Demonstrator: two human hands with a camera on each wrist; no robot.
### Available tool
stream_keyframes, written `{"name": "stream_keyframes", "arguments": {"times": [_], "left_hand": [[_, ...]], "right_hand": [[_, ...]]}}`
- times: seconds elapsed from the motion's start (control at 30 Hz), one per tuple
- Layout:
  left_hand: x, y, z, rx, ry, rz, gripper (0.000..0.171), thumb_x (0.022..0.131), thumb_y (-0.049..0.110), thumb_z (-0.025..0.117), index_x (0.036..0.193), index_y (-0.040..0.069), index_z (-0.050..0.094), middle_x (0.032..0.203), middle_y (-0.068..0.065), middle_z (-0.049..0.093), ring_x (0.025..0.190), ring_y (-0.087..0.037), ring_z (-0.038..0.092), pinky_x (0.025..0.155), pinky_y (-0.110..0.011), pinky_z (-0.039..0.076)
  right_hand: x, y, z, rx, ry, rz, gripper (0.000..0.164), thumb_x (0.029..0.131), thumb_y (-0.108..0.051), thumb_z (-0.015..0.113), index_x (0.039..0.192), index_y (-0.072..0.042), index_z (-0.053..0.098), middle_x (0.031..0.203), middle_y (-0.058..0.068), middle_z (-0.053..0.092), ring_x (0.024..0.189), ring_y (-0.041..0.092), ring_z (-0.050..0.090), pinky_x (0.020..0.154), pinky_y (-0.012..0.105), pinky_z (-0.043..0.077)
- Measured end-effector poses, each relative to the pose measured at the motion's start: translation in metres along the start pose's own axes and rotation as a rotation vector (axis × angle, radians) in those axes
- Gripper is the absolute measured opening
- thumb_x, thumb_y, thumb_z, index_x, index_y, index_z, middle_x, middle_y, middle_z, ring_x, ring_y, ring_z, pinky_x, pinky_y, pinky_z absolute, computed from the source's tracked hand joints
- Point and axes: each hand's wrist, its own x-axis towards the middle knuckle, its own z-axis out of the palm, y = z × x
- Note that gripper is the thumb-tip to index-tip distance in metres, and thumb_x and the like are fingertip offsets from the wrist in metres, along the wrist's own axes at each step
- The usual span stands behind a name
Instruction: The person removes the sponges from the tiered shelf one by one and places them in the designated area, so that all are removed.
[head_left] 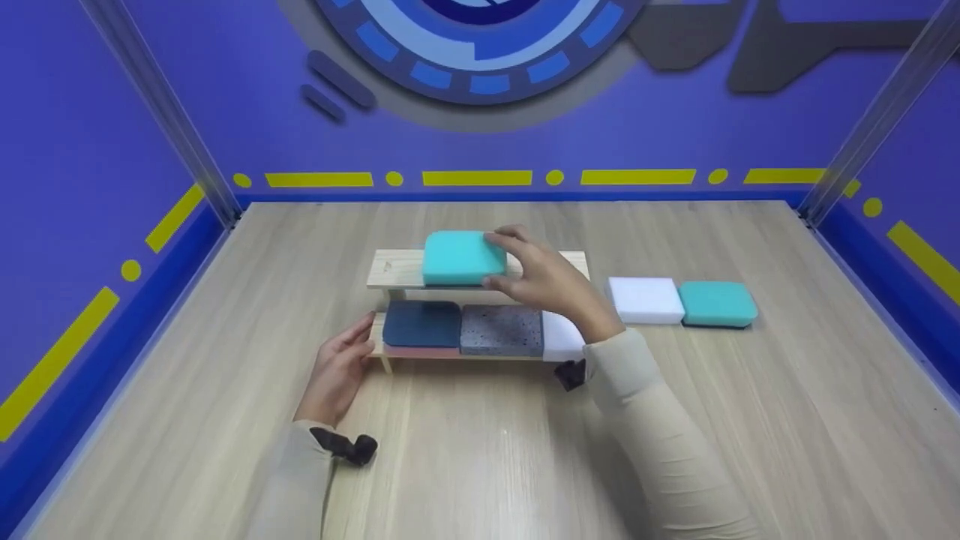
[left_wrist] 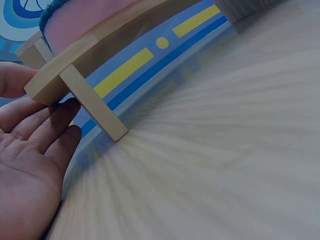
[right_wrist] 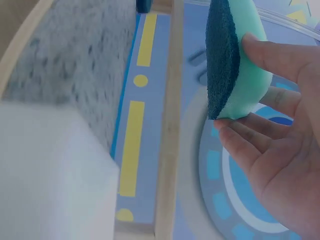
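My right hand (head_left: 551, 277) pinches a turquoise sponge (head_left: 463, 257) with a dark scouring side, thumb on one edge and fingers on another. The right wrist view shows that sponge (right_wrist: 247, 65) apart from the upper board (right_wrist: 170, 120). My left hand (head_left: 341, 371) holds the left end of a two-tier wooden rack (head_left: 394, 268). In the left wrist view its thumb is at the end of the lower board (left_wrist: 65, 67), with the fingers below. Along the lower tier sit a pink sponge with a dark top (head_left: 421, 324), a speckled grey block (head_left: 501, 330) and a white block (head_left: 562, 337), partly behind my right wrist.
Right of the rack, a second white block (head_left: 645, 300) lies on the wood-patterned table (head_left: 465, 442) beside another turquoise sponge (head_left: 718, 302), dark side down. Blue panels with yellow marks (head_left: 476, 178) enclose the back and sides.
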Motion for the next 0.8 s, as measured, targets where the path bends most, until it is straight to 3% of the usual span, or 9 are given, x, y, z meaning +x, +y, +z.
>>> {"name": "stream_keyframes", "arguments": {"times": [0.13, 0.23, 0.4, 0.8], "left_hand": [[0.000, 0.000, 0.000, 0.000, 0.011, -0.001, 0.056, 0.093, -0.008, 0.041, 0.147, -0.010, 0.024, 0.157, -0.021, 0.022, 0.146, -0.028, 0.022, 0.102, -0.020, 0.039], [0.000, 0.000, 0.000, -0.001, 0.015, 0.002, 0.056, 0.093, -0.009, 0.041, 0.147, -0.011, 0.024, 0.157, -0.022, 0.022, 0.146, -0.029, 0.022, 0.096, -0.016, 0.042], [0.000, -0.001, 0.001, -0.008, 0.026, 0.001, 0.056, 0.093, -0.009, 0.041, 0.146, -0.011, 0.026, 0.156, -0.024, 0.024, 0.145, -0.029, 0.025, 0.096, -0.017, 0.041], [0.000, -0.001, 0.001, -0.011, 0.024, 0.003, 0.057, 0.092, -0.009, 0.042, 0.146, -0.011, 0.025, 0.156, -0.025, 0.023, 0.145, -0.030, 0.024, 0.097, -0.017, 0.040]], "right_hand": [[-0.006, 0.005, -0.008, -0.003, 0.021, -0.028, 0.061, 0.089, -0.026, 0.068, 0.144, -0.009, 0.045, 0.146, 0.010, 0.043, 0.133, 0.028, 0.044, 0.108, 0.044, 0.040], [-0.010, 0.009, -0.014, -0.006, 0.033, -0.055, 0.061, 0.089, -0.026, 0.068, 0.143, -0.009, 0.045, 0.145, 0.011, 0.044, 0.133, 0.029, 0.044, 0.108, 0.045, 0.040], [-0.015, 0.016, -0.023, -0.020, 0.053, -0.096, 0.061, 0.089, -0.026, 0.068, 0.142, -0.006, 0.046, 0.144, 0.014, 0.045, 0.133, 0.030, 0.044, 0.109, 0.045, 0.038], [-0.028, 0.028, -0.040, -0.013, 0.032, -0.044, 0.063, 0.089, -0.029, 0.067, 0.144, -0.009, 0.044, 0.148, 0.012, 0.040, 0.137, 0.030, 0.038, 0.112, 0.048, 0.033]]}}
